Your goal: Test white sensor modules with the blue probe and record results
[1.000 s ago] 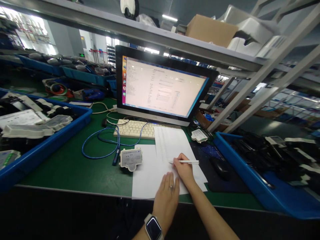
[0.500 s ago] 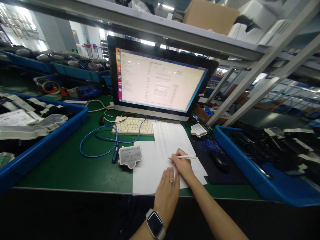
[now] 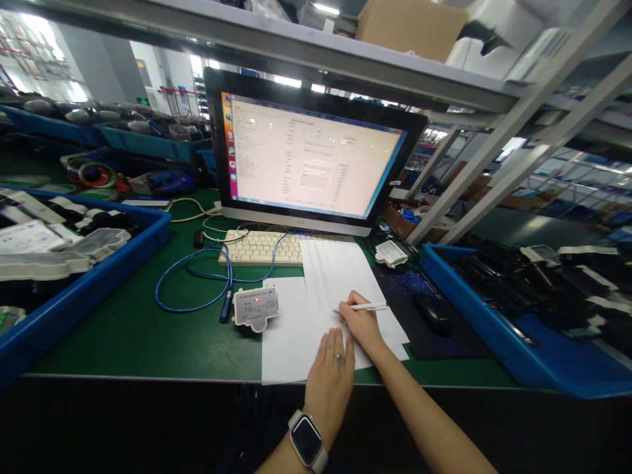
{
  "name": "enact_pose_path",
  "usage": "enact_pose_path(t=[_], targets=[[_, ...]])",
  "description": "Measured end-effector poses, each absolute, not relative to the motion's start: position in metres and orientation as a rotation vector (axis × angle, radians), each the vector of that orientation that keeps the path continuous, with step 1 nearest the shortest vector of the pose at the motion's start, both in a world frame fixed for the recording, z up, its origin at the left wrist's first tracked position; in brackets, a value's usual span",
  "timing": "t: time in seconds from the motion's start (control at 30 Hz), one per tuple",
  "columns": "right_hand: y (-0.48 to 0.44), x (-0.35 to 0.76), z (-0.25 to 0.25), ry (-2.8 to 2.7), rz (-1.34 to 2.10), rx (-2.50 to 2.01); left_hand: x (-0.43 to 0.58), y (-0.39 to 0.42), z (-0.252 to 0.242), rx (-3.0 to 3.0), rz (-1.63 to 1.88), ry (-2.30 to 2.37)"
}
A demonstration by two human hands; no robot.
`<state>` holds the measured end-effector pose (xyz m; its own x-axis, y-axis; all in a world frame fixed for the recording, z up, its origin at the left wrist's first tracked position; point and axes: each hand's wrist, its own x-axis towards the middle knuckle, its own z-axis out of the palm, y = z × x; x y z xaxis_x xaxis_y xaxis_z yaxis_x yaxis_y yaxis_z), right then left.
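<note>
My right hand [image 3: 360,322] is closed around a white pen [image 3: 369,306], its tip at the surface of a sheet of paper [image 3: 340,270] bearing a column of writing. Just below, my left hand [image 3: 332,362] lies flat on the papers with its fingers stretched out. A second white sheet [image 3: 284,359] lies partly beneath the first. Left of the papers sits a grey-white electronic module [image 3: 255,308], a small red light glowing on its face. A blue cable [image 3: 170,306] loops beside it, its dark plug end next to the module.
A lit monitor [image 3: 311,158] stands behind a cream keyboard [image 3: 257,249]. Blue bins with parts flank the bench, one left [image 3: 123,276] and one right [image 3: 494,329]. A black mouse [image 3: 432,315] rests on a dark mat near another small module [image 3: 391,253]. A shelf [image 3: 345,49] crosses above.
A red light now shows on the module, where none was lit before. The view has shifted slightly; both hands and the pen keep nearly the same place on the paper.
</note>
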<state>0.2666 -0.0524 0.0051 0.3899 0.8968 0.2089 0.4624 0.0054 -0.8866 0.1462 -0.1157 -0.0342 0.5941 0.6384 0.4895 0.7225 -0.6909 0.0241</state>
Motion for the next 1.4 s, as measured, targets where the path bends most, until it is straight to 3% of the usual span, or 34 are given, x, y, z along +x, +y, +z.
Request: enact_pose_path(t=[1.03, 1.4], targets=[[-0.051, 0.268, 0.005, -1.202, 0.463, -1.57, 0.144, -0.116, -0.034, -2.659, -0.674, -1.129], [-0.046, 0.282, 0.006, -0.86, 0.658, -1.436, 0.134, -0.119, -0.02, -2.812, -0.743, -1.078]])
